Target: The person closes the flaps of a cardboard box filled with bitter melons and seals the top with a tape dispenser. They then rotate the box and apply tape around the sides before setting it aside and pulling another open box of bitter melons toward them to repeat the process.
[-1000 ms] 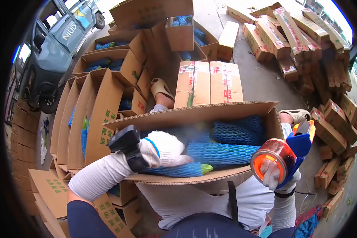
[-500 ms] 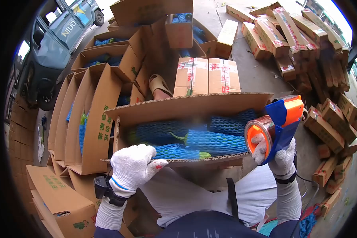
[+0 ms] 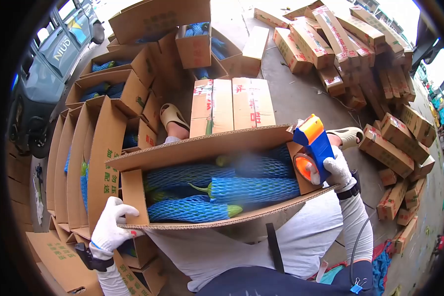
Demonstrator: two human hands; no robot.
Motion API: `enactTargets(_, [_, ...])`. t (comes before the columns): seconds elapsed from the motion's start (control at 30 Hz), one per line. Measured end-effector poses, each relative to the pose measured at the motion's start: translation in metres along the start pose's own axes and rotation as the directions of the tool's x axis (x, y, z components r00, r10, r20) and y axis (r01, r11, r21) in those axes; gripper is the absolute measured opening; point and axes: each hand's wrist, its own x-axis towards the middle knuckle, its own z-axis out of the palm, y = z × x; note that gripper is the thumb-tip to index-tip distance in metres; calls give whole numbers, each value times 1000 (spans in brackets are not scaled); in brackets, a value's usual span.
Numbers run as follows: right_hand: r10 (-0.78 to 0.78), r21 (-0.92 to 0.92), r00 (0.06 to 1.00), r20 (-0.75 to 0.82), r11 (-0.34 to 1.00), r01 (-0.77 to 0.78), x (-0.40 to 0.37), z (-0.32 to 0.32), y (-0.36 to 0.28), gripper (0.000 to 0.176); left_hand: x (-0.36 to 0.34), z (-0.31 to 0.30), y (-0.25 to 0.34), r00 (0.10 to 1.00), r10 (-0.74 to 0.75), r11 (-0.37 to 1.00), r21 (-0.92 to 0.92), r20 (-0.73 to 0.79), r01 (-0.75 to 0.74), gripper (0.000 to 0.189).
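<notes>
An open cardboard box point(image 3: 197, 140) lies across my lap with several green vegetables in blue foam nets point(image 3: 254, 190) inside. At its near left corner is my left hand point(image 3: 114, 224), in a white glove, thumb and fingers apart around the corner of the flap. My right hand point(image 3: 336, 170), also gloved, is closed on a blue and orange tape dispenser point(image 3: 315, 143) at the box's right end. The dispenser's tape roll and orange hub face the inside of the box. A small end flap point(image 3: 134, 195) stands at the left end.
Two taped boxes point(image 3: 251, 101) stand just beyond the open one. Open boxes with netted vegetables point(image 3: 103, 84) are at the left and back. Closed boxes point(image 3: 325, 44) are piled at the right. A grey-blue vehicle point(image 3: 59, 59) stands at the far left.
My left hand has moved left and down to the box's corner, its fingers wider apart. The dispenser has moved left to the box's right end. The view has shifted, and the end flaps now show.
</notes>
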Motion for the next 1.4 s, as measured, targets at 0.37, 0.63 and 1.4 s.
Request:
enactTargets(0.37, [-172,434,843,-510,794,425,-71,7,-35,45,119,66,15,858,229,972,155,-460,-176,71])
enactTargets(0.63, [125,286,981,147,944,-163,0,112,-26,64,130,82,78,729,573,704,680,-375,-204,96])
enactTargets(1.4, [295,-26,901,320,953,-303,65,89,-42,56,130,174,141,654,720,681,419,-231,-601,39])
